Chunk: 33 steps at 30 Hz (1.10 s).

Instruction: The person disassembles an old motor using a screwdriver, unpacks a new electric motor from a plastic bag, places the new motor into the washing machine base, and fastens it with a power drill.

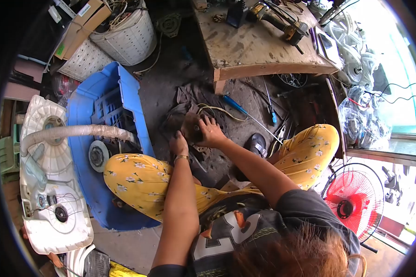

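Between my hands is a brown, grimy motor-like part [190, 123] with pale yellowish wires [226, 114] running off behind it. My left hand [179, 144] is closed on its near left side, the fingertips partly hidden. From the right, my right hand [211, 133] grips it with curved fingers over the upper side. A dark crumpled cloth [189, 95] lies on the floor just beyond and under the part. To the right of my hands rests a long screwdriver with a blue handle [234, 104], its shaft pointing toward my knee.
Left stands a blue plastic washer body [145, 131] beside a white washer panel with a hose [55, 134]. Ahead right is a wooden table [249, 48] bearing a yellow-black drill [277, 23]. A second screwdriver [272, 113] and a sandal [258, 145] lie nearby; a red fan [353, 203] stands right.
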Each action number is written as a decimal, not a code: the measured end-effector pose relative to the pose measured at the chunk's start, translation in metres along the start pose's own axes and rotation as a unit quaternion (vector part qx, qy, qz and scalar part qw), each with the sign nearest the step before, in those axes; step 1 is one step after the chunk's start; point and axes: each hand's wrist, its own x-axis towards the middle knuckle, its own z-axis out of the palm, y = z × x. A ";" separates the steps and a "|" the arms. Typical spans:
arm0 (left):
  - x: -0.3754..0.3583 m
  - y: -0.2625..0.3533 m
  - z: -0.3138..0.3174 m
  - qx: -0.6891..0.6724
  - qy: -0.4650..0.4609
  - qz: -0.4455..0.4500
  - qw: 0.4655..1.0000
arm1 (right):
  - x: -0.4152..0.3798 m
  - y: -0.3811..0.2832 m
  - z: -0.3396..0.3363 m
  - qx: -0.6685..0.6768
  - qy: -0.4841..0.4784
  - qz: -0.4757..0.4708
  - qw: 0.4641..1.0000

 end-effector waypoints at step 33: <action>0.005 -0.012 0.007 -0.342 -0.191 -0.014 0.920 | -0.024 0.032 0.034 0.594 0.073 0.310 0.739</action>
